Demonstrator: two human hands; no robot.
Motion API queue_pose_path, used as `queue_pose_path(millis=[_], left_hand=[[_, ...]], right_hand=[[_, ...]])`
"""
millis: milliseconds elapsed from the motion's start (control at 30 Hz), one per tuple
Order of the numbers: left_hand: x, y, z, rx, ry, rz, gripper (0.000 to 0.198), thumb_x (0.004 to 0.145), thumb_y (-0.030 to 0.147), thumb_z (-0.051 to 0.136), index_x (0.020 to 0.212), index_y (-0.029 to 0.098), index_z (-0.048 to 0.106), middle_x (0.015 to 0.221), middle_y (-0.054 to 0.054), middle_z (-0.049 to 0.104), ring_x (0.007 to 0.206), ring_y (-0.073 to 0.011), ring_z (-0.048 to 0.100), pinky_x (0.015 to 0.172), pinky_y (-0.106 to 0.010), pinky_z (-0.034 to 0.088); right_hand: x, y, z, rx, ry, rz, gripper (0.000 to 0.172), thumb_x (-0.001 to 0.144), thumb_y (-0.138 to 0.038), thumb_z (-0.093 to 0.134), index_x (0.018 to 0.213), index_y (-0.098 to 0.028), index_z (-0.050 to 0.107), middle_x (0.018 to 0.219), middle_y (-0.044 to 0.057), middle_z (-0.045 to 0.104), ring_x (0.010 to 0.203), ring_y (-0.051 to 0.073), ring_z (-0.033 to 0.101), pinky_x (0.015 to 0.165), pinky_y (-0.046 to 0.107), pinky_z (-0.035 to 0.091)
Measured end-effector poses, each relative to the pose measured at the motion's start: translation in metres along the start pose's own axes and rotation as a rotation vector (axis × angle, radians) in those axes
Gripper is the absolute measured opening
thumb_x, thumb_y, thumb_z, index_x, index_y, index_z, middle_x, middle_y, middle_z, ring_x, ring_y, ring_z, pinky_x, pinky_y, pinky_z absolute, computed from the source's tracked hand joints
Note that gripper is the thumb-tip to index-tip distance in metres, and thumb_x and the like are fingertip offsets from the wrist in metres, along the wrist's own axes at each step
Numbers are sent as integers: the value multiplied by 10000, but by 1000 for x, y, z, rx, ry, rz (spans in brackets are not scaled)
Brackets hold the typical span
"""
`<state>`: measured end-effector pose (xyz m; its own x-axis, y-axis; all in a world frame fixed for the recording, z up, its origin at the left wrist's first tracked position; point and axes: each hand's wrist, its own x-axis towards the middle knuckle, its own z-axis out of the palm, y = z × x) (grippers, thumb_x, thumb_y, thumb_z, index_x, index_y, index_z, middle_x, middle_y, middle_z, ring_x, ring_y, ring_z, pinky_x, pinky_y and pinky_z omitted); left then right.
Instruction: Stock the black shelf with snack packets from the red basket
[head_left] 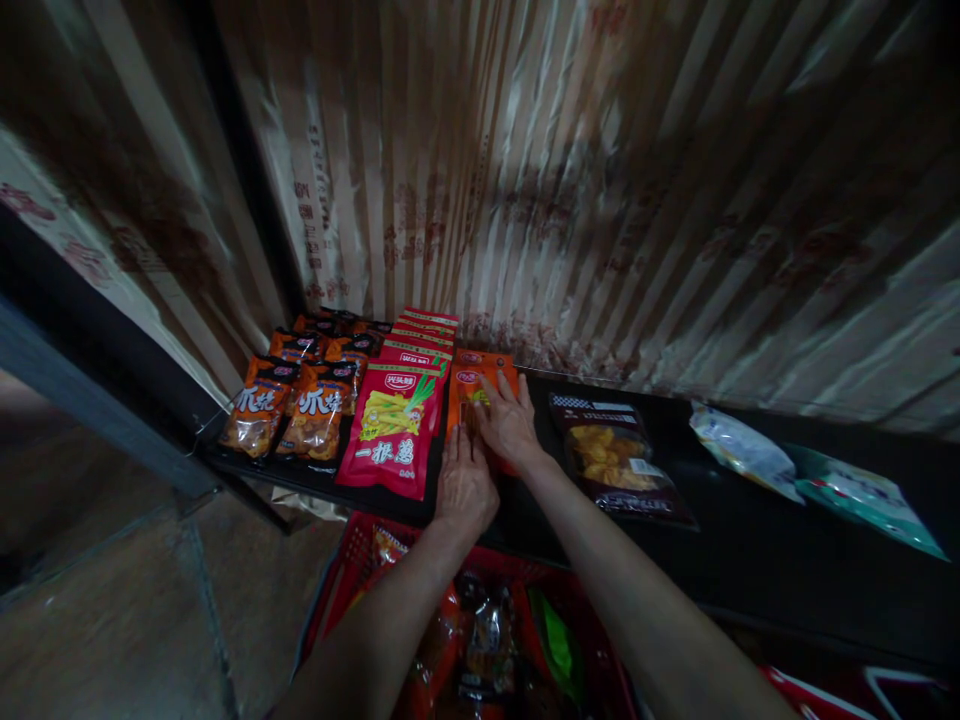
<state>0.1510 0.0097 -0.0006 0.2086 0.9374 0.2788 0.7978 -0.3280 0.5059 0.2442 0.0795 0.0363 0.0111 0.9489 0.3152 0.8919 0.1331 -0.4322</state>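
Note:
My left hand (466, 488) rests on the near end of an orange snack packet (465, 405), its fingers stretched forward. Across the right side of that packet lies my right hand (510, 422), fingers extended and palm down. Both hands press the packet flat rather than wrapping round it, and they hide much of its front. Another orange packet (474, 358) shows just behind. Immediately to the left is an overlapping row of pink-red snack packets (394, 425) with yellow sticks and a green onion pictured on the front one.
Orange-and-black snack packets (255, 405) fill the left end of the black shelf (525, 525). To the right lie a dark bag of chips (611, 455), a white packet (742, 450) and a green-and-white packet (862, 500). A red basket (330, 590) of packets stands below; corrugated sheeting (555, 200) rises behind.

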Motion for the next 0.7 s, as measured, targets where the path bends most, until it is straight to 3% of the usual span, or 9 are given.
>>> queue_pose_path(millis=[67,167,333,500,700], left_hand=[[0,0,1,6,0,6,587,768,112,448,1334,-37,398,1416,-290,347,1369,-345,248,1103,-482,260],[0,-1,1,18,-20,30,601,780,167,487,1367,73,401,1447,-253,319,1367,-375,236,1082,-517,273],[0,0,0,46,-65,39,546,776,215,535,1317,164,479,1472,-215,276,1358,-415,218,1077,-539,247],[1,2,-4,89,-94,21,574,779,223,535,1344,218,430,1483,-167,264,1356,-385,236,1070,-518,266],[0,4,-5,137,-90,31,523,785,258,530,1302,200,473,1453,-175,302,1328,-388,283,1055,-509,287]], right_hand=[[21,-2,4,-75,-65,2,519,867,-351,455,1375,-248,426,1490,69,329,1399,372,49,1062,601,156],[42,1,15,-117,-208,62,539,859,-473,462,1366,-294,432,1503,73,300,1385,419,51,1033,658,108],[55,13,30,-152,-397,195,669,817,-681,342,1398,-350,352,1535,82,207,1366,464,75,986,716,53],[57,12,32,-260,-456,223,717,801,-725,266,1432,-387,231,1561,48,111,1375,457,30,1016,682,29],[54,10,26,-214,-387,158,716,813,-710,284,1421,-332,309,1544,66,189,1396,398,32,1058,630,13]])
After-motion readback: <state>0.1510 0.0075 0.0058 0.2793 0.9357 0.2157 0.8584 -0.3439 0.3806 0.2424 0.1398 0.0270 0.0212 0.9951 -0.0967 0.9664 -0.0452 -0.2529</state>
